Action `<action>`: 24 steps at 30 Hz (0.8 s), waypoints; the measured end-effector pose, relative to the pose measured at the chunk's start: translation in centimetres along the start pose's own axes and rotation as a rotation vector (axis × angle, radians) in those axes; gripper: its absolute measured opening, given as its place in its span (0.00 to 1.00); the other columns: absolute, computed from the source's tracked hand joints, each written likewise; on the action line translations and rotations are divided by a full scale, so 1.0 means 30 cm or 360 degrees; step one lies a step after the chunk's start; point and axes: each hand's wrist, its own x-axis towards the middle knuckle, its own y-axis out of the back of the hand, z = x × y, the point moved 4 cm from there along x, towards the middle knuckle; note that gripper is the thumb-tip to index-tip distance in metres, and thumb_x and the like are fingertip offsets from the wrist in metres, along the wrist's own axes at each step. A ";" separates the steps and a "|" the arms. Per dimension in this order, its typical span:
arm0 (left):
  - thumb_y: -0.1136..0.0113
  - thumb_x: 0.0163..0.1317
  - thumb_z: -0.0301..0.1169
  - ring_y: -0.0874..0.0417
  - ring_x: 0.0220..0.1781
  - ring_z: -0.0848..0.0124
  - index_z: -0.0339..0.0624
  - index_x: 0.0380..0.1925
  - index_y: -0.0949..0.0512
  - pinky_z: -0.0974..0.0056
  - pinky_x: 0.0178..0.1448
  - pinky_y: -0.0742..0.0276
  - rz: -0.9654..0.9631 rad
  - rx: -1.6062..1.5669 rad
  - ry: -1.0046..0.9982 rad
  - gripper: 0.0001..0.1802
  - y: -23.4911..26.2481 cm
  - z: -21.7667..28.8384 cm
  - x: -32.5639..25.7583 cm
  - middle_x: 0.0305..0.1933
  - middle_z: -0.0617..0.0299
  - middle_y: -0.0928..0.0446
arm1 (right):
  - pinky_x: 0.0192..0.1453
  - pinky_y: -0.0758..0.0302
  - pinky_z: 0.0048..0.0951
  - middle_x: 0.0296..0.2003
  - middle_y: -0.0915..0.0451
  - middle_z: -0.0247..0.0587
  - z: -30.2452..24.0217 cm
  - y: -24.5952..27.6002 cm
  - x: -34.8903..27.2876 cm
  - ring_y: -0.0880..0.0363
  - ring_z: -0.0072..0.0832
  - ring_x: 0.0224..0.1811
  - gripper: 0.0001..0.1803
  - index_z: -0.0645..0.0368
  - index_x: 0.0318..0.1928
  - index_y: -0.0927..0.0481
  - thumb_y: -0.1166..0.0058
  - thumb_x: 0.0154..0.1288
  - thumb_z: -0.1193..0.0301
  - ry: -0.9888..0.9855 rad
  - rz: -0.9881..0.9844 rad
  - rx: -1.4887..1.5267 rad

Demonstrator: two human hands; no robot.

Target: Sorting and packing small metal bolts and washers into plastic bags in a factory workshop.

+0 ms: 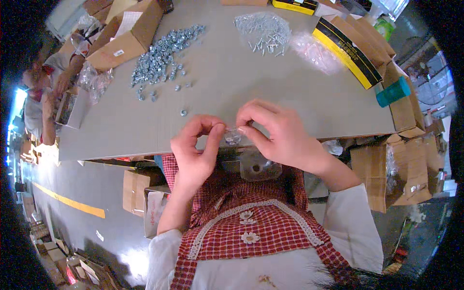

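Near the table's front edge, my left hand (198, 147) and my right hand (276, 129) face each other, both with thumb and forefinger pinched. Between them hangs a small clear plastic bag (233, 138), its top edge held from both sides. Something small and shiny seems to lie in the bag, too small to name. Beyond my left hand, a single small metal fitting (183, 112) lies on the table, apart from a heap of similar fittings (162, 60). Below my hands, a translucent plastic container (261, 166) sits at my lap.
Farther back on the grey table (217, 82) lie screws on a clear bag (265, 33) and a pile of small clear bags (316, 53). A black-and-yellow box (349, 52) and a green roll (394, 92) stand right. Left are an open carton (123, 41) and another person's arm (48, 111).
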 end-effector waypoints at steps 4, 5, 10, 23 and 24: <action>0.38 0.59 0.19 0.16 0.34 0.66 0.36 0.34 0.20 0.65 0.41 0.21 -0.0007 0.0585 -0.0368 0.04 -0.029 0.052 0.016 0.34 0.56 0.17 | 0.41 0.24 0.43 0.35 0.21 0.47 0.036 -0.020 0.000 0.20 0.48 0.38 0.08 0.59 0.39 0.24 0.41 0.63 0.71 -0.0077 0.0010 0.0149; 0.38 0.58 0.18 0.16 0.33 0.63 0.36 0.33 0.20 0.64 0.39 0.21 -0.0017 0.0703 -0.0503 0.05 -0.040 0.068 0.016 0.33 0.54 0.18 | 0.40 0.24 0.43 0.35 0.21 0.47 0.039 -0.021 0.000 0.20 0.47 0.38 0.08 0.59 0.39 0.24 0.41 0.64 0.70 -0.0046 0.0039 0.0129; 0.37 0.56 0.17 0.16 0.33 0.60 0.37 0.32 0.20 0.62 0.40 0.21 -0.0090 0.0727 -0.0568 0.06 -0.069 0.084 0.035 0.33 0.54 0.18 | 0.39 0.25 0.43 0.32 0.22 0.48 0.064 -0.010 -0.022 0.21 0.47 0.35 0.08 0.59 0.38 0.25 0.43 0.65 0.68 -0.0158 -0.0053 0.0204; 0.44 0.69 0.27 0.25 0.33 0.76 0.37 0.32 0.23 0.70 0.40 0.27 -0.0414 0.0058 -0.0022 0.07 -0.233 -0.044 0.162 0.30 0.63 0.23 | 0.37 0.25 0.28 0.27 0.21 0.33 0.189 0.302 -0.349 0.23 0.21 0.31 0.08 0.60 0.35 0.23 0.41 0.66 0.69 -0.0603 0.0560 0.0779; 0.45 0.71 0.29 0.26 0.32 0.77 0.37 0.31 0.24 0.70 0.38 0.29 -0.0419 0.0016 0.0039 0.09 -0.214 -0.071 0.176 0.29 0.63 0.23 | 0.38 0.25 0.27 0.27 0.21 0.32 0.211 0.353 -0.420 0.23 0.22 0.30 0.07 0.60 0.35 0.23 0.41 0.65 0.70 -0.0806 0.0847 0.1059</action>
